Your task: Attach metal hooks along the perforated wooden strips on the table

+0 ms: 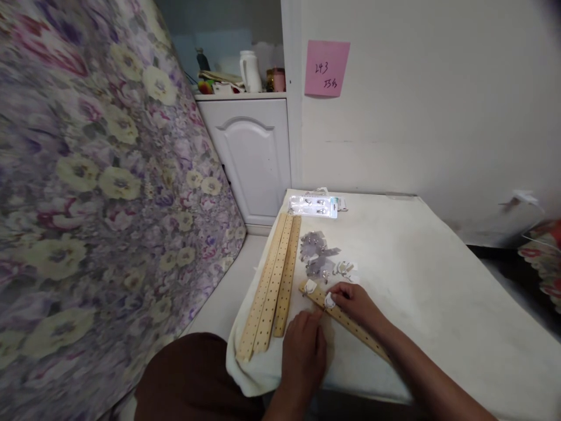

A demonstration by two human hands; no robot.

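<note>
A perforated wooden strip lies slantwise on the white table. My right hand pinches a small white hook against the strip's upper part. Another white hook sits at the strip's far end. My left hand rests palm down beside the strip, fingertips touching its edge, fingers together. Three more perforated wooden strips lie side by side to the left.
Loose hooks on clear and grey backing pieces lie above the hands, and a clear pack of hooks farther back. A flowered mattress leans at left. A white cabinet and a wall with a pink note stand behind.
</note>
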